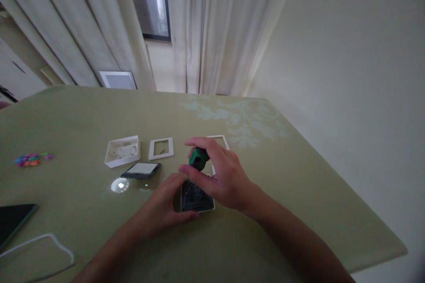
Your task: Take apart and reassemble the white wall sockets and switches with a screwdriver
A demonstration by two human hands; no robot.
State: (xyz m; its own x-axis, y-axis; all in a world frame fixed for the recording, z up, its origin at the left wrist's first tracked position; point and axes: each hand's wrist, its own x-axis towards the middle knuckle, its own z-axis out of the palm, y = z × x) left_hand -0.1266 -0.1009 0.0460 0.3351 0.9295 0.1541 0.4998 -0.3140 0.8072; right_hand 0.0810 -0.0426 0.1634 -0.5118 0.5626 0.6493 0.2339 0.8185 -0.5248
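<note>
Gripping green handle [199,159]: right hand [223,172], over black rectangular panel [195,202].

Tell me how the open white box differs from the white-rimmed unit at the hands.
Inside, the open white box is white, while the white-rimmed unit is black. Neither hand touches the box; the left hand holds the unit and the right hand grips a green screwdriver above it. The box shows whole; the hands partly hide the unit. Both have white edges.

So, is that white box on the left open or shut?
Open: the white box has no cover on, and its inside shows.
</note>
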